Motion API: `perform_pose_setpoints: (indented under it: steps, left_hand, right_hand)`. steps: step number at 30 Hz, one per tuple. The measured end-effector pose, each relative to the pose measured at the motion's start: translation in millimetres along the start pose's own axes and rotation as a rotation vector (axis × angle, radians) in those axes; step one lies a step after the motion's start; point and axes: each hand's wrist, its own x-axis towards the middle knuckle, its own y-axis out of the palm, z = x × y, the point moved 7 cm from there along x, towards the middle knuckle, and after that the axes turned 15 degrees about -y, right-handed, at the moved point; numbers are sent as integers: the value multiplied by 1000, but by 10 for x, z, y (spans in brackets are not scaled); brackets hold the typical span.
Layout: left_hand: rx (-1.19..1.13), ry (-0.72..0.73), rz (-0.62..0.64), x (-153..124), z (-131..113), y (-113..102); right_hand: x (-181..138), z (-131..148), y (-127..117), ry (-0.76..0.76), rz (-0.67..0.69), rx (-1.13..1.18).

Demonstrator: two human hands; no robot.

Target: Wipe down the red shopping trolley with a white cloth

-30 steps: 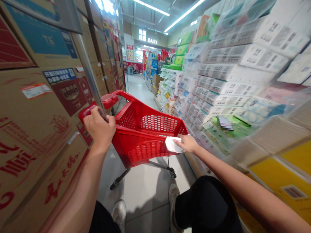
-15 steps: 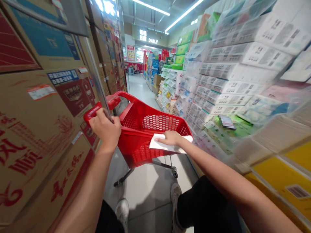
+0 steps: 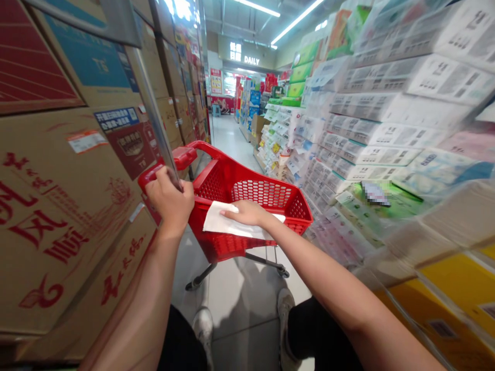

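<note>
A red plastic shopping cart [image 3: 266, 189] stands in front of me, its basket made of perforated panels. My left hand [image 3: 169, 198] is closed around the cart's handle at the left. A shiny metal pole [image 3: 154, 111] slants down from the upper left to this hand; whether the fingers also wrap it I cannot tell. My right hand [image 3: 249, 212] holds a folded white cloth [image 3: 218, 219] flat against the near upper rim of the basket. The fingertips are partly hidden by the hand and cloth. Nothing shows inside the visible part of the basket.
Cardboard cartons [image 3: 42, 206] are stacked close on my left. Wrapped white tissue packs [image 3: 390, 129] rise in a tall pile on the right, with yellow cartons [image 3: 460, 278] below. A tiled aisle floor [image 3: 228, 134] runs ahead to more shelves.
My right hand has slid the white cloth leftward along the basket's near rim, closer to my left hand. My left hand keeps its grip. The view has shifted slightly.
</note>
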Motion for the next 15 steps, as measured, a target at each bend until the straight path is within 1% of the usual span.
perform_pose_setpoints:
  steps: [2, 4, 8, 12, 15]
  left_hand:
    - [-4, 0, 13, 7, 6, 3]
    - [-9, 1, 20, 8, -2, 6]
    - [-29, -6, 20, 1, -23, 15]
    - [-27, 11, 37, -28, -72, 36]
    - [-40, 0, 44, -65, -115, 49]
  right_hand:
    - [-144, -114, 6, 38, 15, -26]
    - [-344, -287, 7, 119, 45, -97]
    - [-862, -683, -47, 278, 79, -202]
    - [-1337, -1013, -95, 380, 112, -168]
    - [-1553, -1172, -103, 441, 125, -138]
